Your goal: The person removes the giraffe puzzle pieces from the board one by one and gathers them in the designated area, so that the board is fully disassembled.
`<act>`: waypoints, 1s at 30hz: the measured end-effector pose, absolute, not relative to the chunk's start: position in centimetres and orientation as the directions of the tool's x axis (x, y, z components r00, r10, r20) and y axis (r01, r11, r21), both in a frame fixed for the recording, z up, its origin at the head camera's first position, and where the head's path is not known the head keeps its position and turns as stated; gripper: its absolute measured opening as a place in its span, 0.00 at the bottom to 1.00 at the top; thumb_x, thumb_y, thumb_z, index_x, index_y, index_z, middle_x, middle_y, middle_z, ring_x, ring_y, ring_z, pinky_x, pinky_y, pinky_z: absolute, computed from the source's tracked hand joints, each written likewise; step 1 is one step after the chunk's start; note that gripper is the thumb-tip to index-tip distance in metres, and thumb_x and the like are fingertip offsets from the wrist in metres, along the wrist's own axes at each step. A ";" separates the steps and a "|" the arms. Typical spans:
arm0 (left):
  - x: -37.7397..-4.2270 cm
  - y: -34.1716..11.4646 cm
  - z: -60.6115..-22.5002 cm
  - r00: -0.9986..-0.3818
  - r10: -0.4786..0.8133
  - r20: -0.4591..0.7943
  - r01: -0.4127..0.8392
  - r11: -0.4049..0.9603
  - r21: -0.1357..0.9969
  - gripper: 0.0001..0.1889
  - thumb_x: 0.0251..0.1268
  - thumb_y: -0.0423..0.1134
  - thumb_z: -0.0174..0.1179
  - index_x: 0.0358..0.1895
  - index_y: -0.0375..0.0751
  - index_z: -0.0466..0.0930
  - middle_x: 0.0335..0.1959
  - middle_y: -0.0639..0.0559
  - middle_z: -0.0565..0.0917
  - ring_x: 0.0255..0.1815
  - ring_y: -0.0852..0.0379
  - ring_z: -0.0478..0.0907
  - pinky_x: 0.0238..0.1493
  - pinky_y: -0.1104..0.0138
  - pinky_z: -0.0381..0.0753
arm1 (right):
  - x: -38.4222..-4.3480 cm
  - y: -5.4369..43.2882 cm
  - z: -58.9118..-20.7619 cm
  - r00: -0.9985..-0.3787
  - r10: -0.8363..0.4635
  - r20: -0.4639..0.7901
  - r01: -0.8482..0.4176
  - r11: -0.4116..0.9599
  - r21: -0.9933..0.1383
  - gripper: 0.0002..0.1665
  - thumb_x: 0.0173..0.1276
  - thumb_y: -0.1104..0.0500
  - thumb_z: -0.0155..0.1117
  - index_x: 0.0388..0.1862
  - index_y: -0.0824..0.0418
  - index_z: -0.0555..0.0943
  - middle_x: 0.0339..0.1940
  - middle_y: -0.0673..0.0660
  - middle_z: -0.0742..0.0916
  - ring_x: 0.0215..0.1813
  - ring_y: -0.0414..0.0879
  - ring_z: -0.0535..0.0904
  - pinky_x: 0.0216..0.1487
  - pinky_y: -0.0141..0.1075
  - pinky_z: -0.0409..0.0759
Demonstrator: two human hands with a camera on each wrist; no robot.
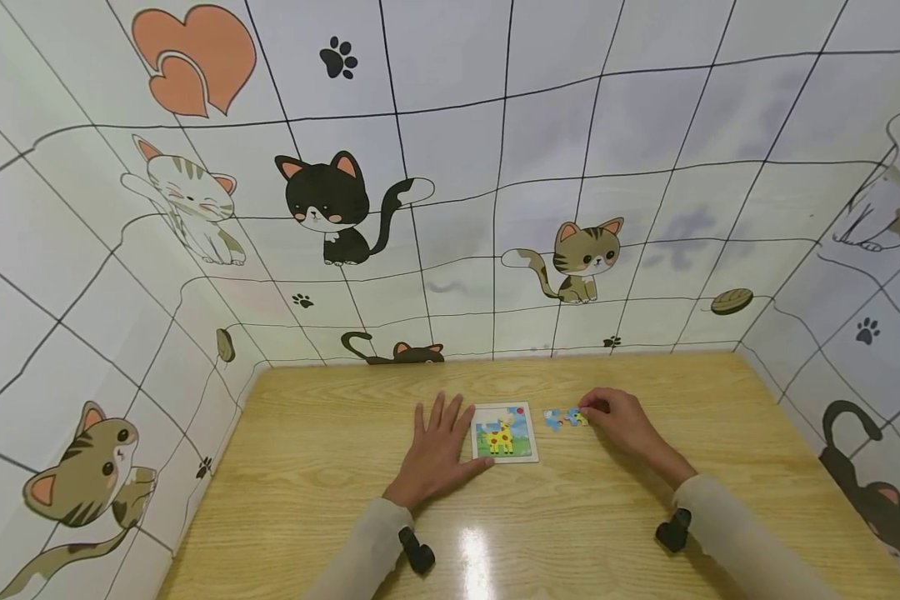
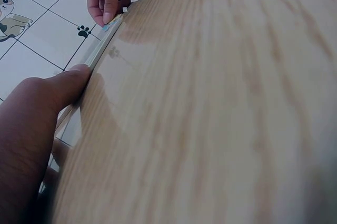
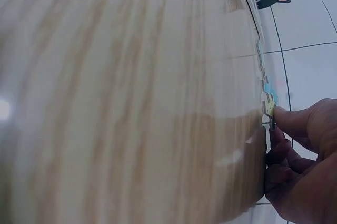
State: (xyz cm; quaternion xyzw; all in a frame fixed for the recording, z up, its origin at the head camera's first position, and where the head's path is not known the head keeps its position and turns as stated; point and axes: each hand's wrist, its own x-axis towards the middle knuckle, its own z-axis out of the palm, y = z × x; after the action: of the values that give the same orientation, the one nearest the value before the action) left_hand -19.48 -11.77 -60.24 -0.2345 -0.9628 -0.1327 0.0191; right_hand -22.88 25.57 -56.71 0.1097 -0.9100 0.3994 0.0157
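Furthest left of the pinch, the left hand [image 1: 437, 446] lies spread on the wooden table [image 1: 307, 467], its fingertips by the side of the giraffe board [image 1: 533, 442] and its thumb at the near edge. It braces more than it grips, I'd say; if that hand pushed unevenly, the thin board could slide or turn.

Next comes the board itself, flat, just right of the spread fingers and left of the other hand's pinch. Its upper left is pale, and from here I can't tell bare backing from printed cloud. Anything pressed in askew there might ride up on its neighbours.

Between the board and the pinch lies a loose blue piece [image 1: 551, 419], apart from the frame. It sits so near the pinching fingers that a careless sweep towards the board could knock it round or shove it under the rim.

Furthest right, the right hand [image 1: 621, 419] pinches a blue-and-yellow piece [image 3: 270, 104] between thumb and fingers, catching it near its edge. So slim a hold on something that thin could let it slip, flip or twist, particularly if it snags the blue piece just left of the fingertips.
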 end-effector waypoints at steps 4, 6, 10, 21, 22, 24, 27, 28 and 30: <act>-19.5 -11.8 -60.6 -0.885 0.451 0.113 0.465 0.853 0.238 0.55 0.73 0.82 0.47 0.91 0.49 0.56 0.92 0.43 0.53 0.93 0.36 0.40 0.85 0.29 0.36 | -22.9 25.5 -56.9 -0.972 -0.191 0.135 -0.229 0.667 -0.709 0.06 0.80 0.63 0.71 0.43 0.66 0.90 0.40 0.54 0.91 0.40 0.45 0.81 0.41 0.37 0.80; -19.6 -11.8 -60.6 -0.885 0.451 0.117 0.466 0.853 0.233 0.54 0.73 0.82 0.47 0.91 0.49 0.56 0.92 0.43 0.53 0.93 0.36 0.40 0.84 0.29 0.36 | -22.9 25.4 -57.0 -0.971 -0.190 0.143 -0.235 0.675 -0.699 0.07 0.80 0.63 0.71 0.42 0.66 0.90 0.39 0.54 0.91 0.39 0.44 0.81 0.41 0.37 0.79; -19.5 -11.8 -60.5 -0.887 0.448 0.111 0.462 0.858 0.224 0.54 0.73 0.82 0.47 0.91 0.49 0.56 0.92 0.44 0.52 0.93 0.37 0.39 0.85 0.30 0.36 | -22.8 25.2 -57.0 -0.969 -0.188 0.158 -0.245 0.693 -0.678 0.07 0.81 0.63 0.71 0.41 0.66 0.90 0.39 0.54 0.90 0.39 0.44 0.80 0.41 0.38 0.79; -19.5 -11.7 -60.1 -0.885 0.453 0.104 0.464 0.852 0.242 0.55 0.74 0.81 0.47 0.91 0.48 0.55 0.92 0.43 0.51 0.93 0.36 0.39 0.85 0.29 0.35 | -22.7 25.1 -57.0 -0.965 -0.187 0.185 -0.263 0.722 -0.640 0.05 0.78 0.64 0.73 0.40 0.64 0.90 0.38 0.54 0.89 0.39 0.45 0.78 0.41 0.40 0.77; -19.5 -11.7 -60.1 -0.885 0.454 0.106 0.466 0.850 0.244 0.55 0.74 0.81 0.47 0.91 0.48 0.56 0.92 0.43 0.51 0.93 0.36 0.39 0.85 0.29 0.35 | -22.7 25.1 -57.0 -0.965 -0.186 0.187 -0.263 0.721 -0.641 0.05 0.78 0.64 0.73 0.39 0.64 0.89 0.38 0.54 0.89 0.39 0.45 0.78 0.41 0.40 0.77; -19.6 -11.7 -60.2 -0.882 0.457 0.113 0.470 0.848 0.244 0.54 0.74 0.81 0.48 0.91 0.47 0.56 0.92 0.42 0.52 0.93 0.36 0.40 0.84 0.29 0.36 | -22.7 25.1 -57.0 -0.965 -0.185 0.186 -0.262 0.720 -0.643 0.05 0.78 0.63 0.73 0.40 0.64 0.89 0.38 0.54 0.89 0.39 0.45 0.78 0.41 0.40 0.77; -19.5 -11.7 -60.2 -0.881 0.459 0.115 0.473 0.845 0.249 0.54 0.74 0.81 0.48 0.91 0.47 0.57 0.92 0.42 0.52 0.93 0.35 0.40 0.84 0.29 0.36 | -22.7 25.1 -57.1 -0.965 -0.189 0.181 -0.261 0.720 -0.643 0.06 0.78 0.62 0.73 0.41 0.65 0.89 0.39 0.54 0.89 0.39 0.45 0.78 0.41 0.40 0.77; -19.5 -11.7 -60.2 -0.881 0.459 0.114 0.473 0.845 0.249 0.54 0.74 0.81 0.48 0.91 0.47 0.56 0.92 0.42 0.52 0.93 0.35 0.40 0.84 0.29 0.36 | -22.7 25.1 -57.1 -0.965 -0.190 0.179 -0.261 0.720 -0.643 0.07 0.79 0.61 0.73 0.41 0.66 0.89 0.39 0.54 0.89 0.39 0.45 0.78 0.41 0.40 0.77; -19.5 -11.7 -60.2 -0.881 0.459 0.111 0.472 0.846 0.246 0.54 0.74 0.81 0.47 0.91 0.47 0.56 0.92 0.42 0.52 0.93 0.35 0.40 0.84 0.29 0.36 | -22.6 25.1 -57.1 -0.965 -0.192 0.176 -0.261 0.721 -0.642 0.09 0.79 0.61 0.73 0.42 0.67 0.89 0.39 0.54 0.89 0.39 0.45 0.78 0.41 0.40 0.77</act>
State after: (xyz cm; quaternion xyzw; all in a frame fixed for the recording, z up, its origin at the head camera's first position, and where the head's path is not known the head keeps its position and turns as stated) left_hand -19.50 -11.72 -60.22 -0.2424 -0.9605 -0.1343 0.0241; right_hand -22.61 25.12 -57.08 0.1224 -0.9263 0.3531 0.0485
